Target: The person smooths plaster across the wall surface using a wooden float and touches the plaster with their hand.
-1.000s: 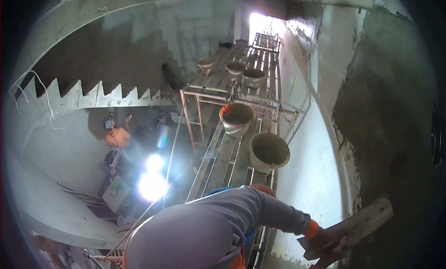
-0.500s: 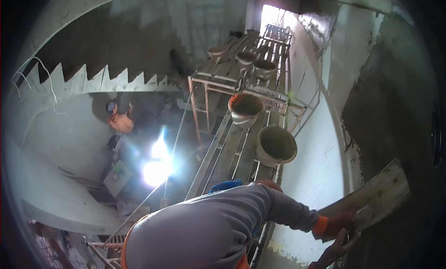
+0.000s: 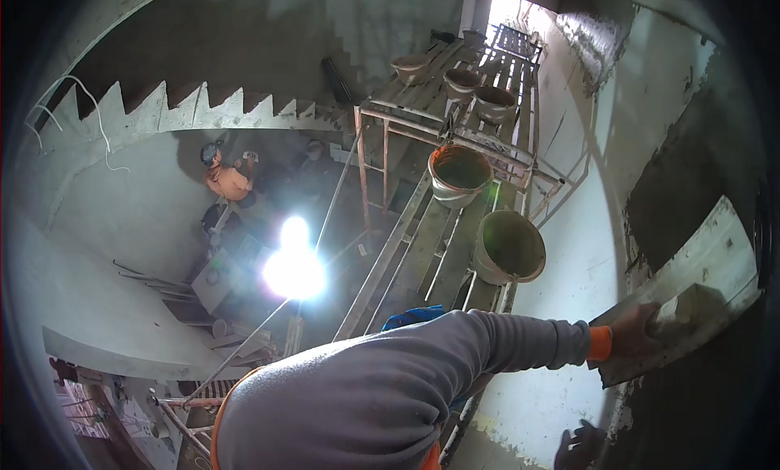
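Note:
My left arm, in a grey sleeve with an orange cuff, reaches across to the right. At its end my left hand is closed on the block-shaped grip of a long, flat plastering float. The float is tilted, its far end raised, against or close to the dark plastered wall; any gap is hard to see. My right hand appears as a dark shape at the lower edge, below the float and apart from it. Its fingers look spread, with nothing visible in them.
Two buckets stand on the scaffold planks ahead; several more sit on a higher platform. Gaps run between the planks. Far below at left, a person in orange is near a glaring lamp. A saw-toothed stair edge curves behind.
My left hand and the float have moved right and upward along the wall. My right hand, which was at the float's lower edge, is now lower and apart. The view has shifted slightly.

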`<state>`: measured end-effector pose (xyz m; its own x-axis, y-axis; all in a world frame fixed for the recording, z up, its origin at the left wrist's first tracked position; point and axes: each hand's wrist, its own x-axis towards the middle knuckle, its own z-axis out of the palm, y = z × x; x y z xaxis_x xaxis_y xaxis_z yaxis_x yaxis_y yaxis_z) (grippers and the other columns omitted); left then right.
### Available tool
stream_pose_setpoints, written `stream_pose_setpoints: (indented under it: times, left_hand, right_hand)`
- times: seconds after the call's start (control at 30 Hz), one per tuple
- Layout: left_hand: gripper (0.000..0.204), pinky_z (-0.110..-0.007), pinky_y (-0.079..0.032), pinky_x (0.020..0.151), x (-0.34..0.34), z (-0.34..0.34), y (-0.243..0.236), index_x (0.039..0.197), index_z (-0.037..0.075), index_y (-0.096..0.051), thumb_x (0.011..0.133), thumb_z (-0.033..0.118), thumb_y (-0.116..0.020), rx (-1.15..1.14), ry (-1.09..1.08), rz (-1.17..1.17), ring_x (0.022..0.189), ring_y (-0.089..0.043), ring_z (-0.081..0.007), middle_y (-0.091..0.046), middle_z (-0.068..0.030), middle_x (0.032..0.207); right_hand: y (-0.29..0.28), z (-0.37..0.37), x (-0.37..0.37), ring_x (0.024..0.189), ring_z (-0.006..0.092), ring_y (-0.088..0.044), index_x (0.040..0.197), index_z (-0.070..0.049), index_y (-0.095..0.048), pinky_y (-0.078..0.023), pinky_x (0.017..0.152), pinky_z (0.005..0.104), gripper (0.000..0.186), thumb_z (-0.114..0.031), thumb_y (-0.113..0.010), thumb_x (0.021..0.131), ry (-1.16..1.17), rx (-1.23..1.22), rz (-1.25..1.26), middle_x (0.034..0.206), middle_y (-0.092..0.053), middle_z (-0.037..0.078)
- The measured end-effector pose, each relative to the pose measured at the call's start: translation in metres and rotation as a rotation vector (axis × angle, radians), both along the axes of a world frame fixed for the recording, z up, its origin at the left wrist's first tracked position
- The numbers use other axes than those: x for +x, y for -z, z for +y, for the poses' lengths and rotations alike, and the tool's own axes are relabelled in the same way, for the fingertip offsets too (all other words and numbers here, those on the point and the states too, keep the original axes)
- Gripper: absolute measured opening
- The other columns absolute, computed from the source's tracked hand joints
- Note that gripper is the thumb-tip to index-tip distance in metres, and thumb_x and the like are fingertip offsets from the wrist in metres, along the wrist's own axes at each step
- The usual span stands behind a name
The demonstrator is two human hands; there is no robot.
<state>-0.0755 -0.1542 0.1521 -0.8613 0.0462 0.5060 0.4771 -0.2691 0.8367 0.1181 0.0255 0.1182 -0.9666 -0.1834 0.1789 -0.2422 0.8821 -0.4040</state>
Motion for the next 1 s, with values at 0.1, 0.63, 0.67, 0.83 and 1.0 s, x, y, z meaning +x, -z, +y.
stream_pose_setpoints:
  times: [0.1, 0.63, 0.67, 0.83, 1.0]
  left_hand:
    - [0.062, -0.032, -0.048, 0.086, 0.005, -0.013, -0.019, 0.119, 0.000, -0.052, 0.067, 0.022, -0.079, 0.021, 0.049, -0.109, 0.099, -0.058, -0.0193, -0.062, -0.0138, 0.107]
    - [0.039, -0.025, -0.051, 0.063, -0.018, -0.046, -0.146, 0.113, 0.003, -0.057, 0.075, -0.004, -0.060, 0.595, 0.373, 0.331, 0.074, -0.061, -0.0091, -0.065, -0.0014, 0.091]
    - [0.037, -0.024, -0.049, 0.055, -0.017, -0.044, -0.153, 0.111, 0.003, -0.056, 0.075, -0.003, -0.060, 0.665, 0.362, 0.360, 0.065, -0.060, -0.0094, -0.063, -0.0019, 0.082]
    - [0.030, -0.025, -0.048, 0.054, -0.025, -0.060, -0.146, 0.103, 0.003, -0.058, 0.074, -0.002, -0.061, 0.710, 0.322, 0.287, 0.063, -0.059, -0.0105, -0.061, -0.0031, 0.073]
    - [0.030, -0.026, -0.048, 0.055, -0.046, -0.068, -0.138, 0.101, 0.002, -0.059, 0.071, -0.002, -0.062, 0.736, 0.347, 0.279, 0.062, -0.057, -0.0095, -0.061, -0.0024, 0.072]
  right_hand:
    - [0.047, 0.032, 0.028, 0.064, 0.0231, -0.056, 0.111, -0.003, -0.059, -0.049, 0.064, 0.0354, 0.035, -0.021, -0.068, 0.081, 0.016, 0.086, -0.136, 0.080, -0.060, 0.011]
    - [0.099, 0.068, 0.073, 0.079, 0.0353, -0.063, 0.107, -0.005, -0.060, -0.051, 0.073, 0.0424, 0.041, -0.028, -0.070, 0.074, 0.092, 0.164, -0.454, 0.081, -0.065, 0.018]
    - [0.099, 0.068, 0.073, 0.079, 0.0352, -0.063, 0.107, -0.005, -0.060, -0.051, 0.073, 0.0427, 0.042, -0.028, -0.070, 0.074, 0.108, 0.173, -0.476, 0.081, -0.065, 0.018]
    - [0.114, 0.077, 0.080, 0.078, 0.0355, -0.063, 0.105, -0.004, -0.061, -0.051, 0.073, 0.0429, 0.042, -0.029, -0.071, 0.072, 0.098, 0.219, -0.509, 0.079, -0.066, 0.018]
    - [0.135, 0.113, 0.093, 0.076, 0.0359, -0.063, 0.105, -0.005, -0.062, -0.052, 0.071, 0.0432, 0.043, -0.029, -0.073, 0.072, 0.097, 0.367, -0.535, 0.078, -0.065, 0.017]
